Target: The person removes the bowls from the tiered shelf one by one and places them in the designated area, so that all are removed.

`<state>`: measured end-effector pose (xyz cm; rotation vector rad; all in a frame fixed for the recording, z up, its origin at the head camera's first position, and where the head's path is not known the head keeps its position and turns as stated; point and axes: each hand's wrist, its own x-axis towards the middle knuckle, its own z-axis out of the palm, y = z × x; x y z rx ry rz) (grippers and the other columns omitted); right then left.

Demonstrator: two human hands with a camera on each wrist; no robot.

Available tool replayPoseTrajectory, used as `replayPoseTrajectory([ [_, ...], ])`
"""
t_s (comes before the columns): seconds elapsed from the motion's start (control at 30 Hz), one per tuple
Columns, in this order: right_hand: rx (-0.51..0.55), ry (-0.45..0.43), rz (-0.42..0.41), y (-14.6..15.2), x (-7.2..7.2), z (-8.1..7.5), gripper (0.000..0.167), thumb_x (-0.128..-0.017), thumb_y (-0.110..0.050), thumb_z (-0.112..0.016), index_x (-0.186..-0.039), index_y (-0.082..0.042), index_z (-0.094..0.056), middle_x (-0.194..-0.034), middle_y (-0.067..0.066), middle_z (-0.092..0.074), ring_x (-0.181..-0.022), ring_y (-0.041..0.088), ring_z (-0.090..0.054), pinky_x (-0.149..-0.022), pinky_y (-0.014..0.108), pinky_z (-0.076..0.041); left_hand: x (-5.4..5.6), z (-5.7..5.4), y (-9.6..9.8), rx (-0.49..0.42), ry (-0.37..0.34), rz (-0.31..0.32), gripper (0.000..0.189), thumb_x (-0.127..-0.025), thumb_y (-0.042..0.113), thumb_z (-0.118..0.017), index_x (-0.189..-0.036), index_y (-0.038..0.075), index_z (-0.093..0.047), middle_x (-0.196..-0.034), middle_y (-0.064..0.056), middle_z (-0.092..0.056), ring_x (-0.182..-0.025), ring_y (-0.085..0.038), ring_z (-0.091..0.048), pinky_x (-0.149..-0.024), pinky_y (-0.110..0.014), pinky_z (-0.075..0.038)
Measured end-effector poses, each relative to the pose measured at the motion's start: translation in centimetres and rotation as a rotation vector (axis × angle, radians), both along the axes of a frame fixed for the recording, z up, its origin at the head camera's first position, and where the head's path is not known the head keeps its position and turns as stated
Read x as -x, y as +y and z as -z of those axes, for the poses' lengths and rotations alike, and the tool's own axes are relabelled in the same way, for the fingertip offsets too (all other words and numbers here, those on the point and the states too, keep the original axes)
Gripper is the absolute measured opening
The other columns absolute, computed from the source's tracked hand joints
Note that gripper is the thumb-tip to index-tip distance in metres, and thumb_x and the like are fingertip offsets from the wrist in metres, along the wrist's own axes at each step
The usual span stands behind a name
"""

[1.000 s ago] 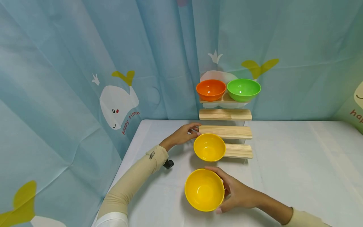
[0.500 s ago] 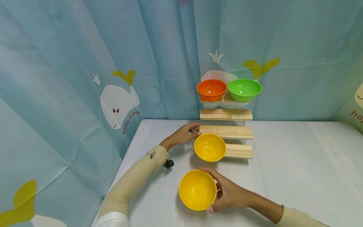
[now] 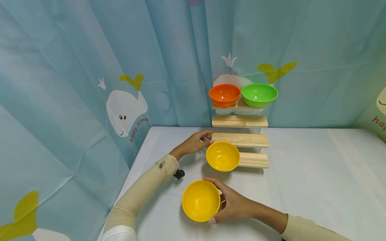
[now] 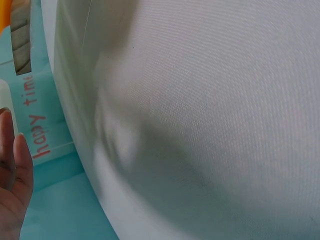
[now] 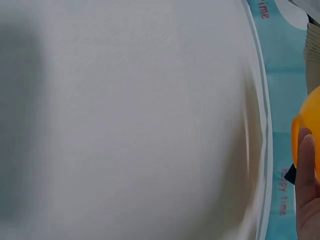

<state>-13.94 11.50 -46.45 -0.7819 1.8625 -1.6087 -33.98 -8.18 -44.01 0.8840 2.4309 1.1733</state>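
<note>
In the head view, my right hand (image 3: 236, 204) grips a yellow bowl (image 3: 201, 201) by its right side, thumb at the near edge and fingers at the far edge. The right wrist view catches part of that hand (image 5: 307, 185) against the yellow bowl (image 5: 311, 117). My left hand (image 3: 194, 142) is by the left end of a stepped wooden rack (image 3: 239, 140), its thumb close to the rim of a second yellow bowl (image 3: 223, 156) on the lowest step. Partly cut off, the left hand (image 4: 14, 170) has extended fingers in the left wrist view; whether they touch the rack is unclear.
On the rack's top step sit an orange bowl (image 3: 224, 95) and a green bowl (image 3: 259, 95). A small black object (image 3: 179, 174) lies under the left forearm. Behind the white-covered table (image 3: 313, 174) hangs a blue curtain (image 3: 181, 67) with whale prints.
My right hand has moved left across the near part of the table, bringing the yellow bowl with it. The left hand and the bowls on the rack stay where they were.
</note>
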Motion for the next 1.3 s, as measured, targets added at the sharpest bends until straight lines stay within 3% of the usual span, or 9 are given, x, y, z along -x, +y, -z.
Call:
replayPoseTrajectory([
  [0.63,-0.016,-0.02,-0.026,-2.7,0.6,0.8,0.106,-0.075,-0.022,-0.09,-0.157,-0.017,-0.023,-0.153,0.018,-0.032,-0.092,0.02,-0.072,-0.083,0.03,-0.06,-0.1,0.0,0.0,0.017,0.025,-0.016,0.052,-0.103,0.033,-0.058,-0.152,0.017,-0.046,-0.137,-0.011,-0.06,-0.12,-0.024,-0.06,-0.101,-0.036,-0.052],
  [0.93,-0.049,0.053,-0.021,-3.2,0.9,1.6,0.108,-0.075,-0.024,-0.091,-0.156,-0.01,-0.022,-0.151,0.014,-0.038,-0.106,0.019,-0.063,-0.089,0.027,-0.056,0.0,0.1,0.1,0.016,0.025,-0.014,0.051,-0.104,0.03,-0.059,-0.151,0.017,-0.046,-0.136,-0.011,-0.061,-0.119,-0.023,-0.06,-0.099,-0.035,-0.052],
  [1.3,-0.069,0.047,0.008,-3.4,1.1,1.8,0.108,-0.075,-0.025,-0.091,-0.156,-0.011,-0.022,-0.151,0.008,-0.04,-0.121,0.021,-0.055,-0.096,0.026,-0.051,0.1,0.1,0.1,0.011,0.017,-0.007,0.052,-0.103,0.033,-0.059,-0.151,0.016,-0.047,-0.136,-0.01,-0.061,-0.118,-0.024,-0.06,-0.098,-0.035,-0.053],
])
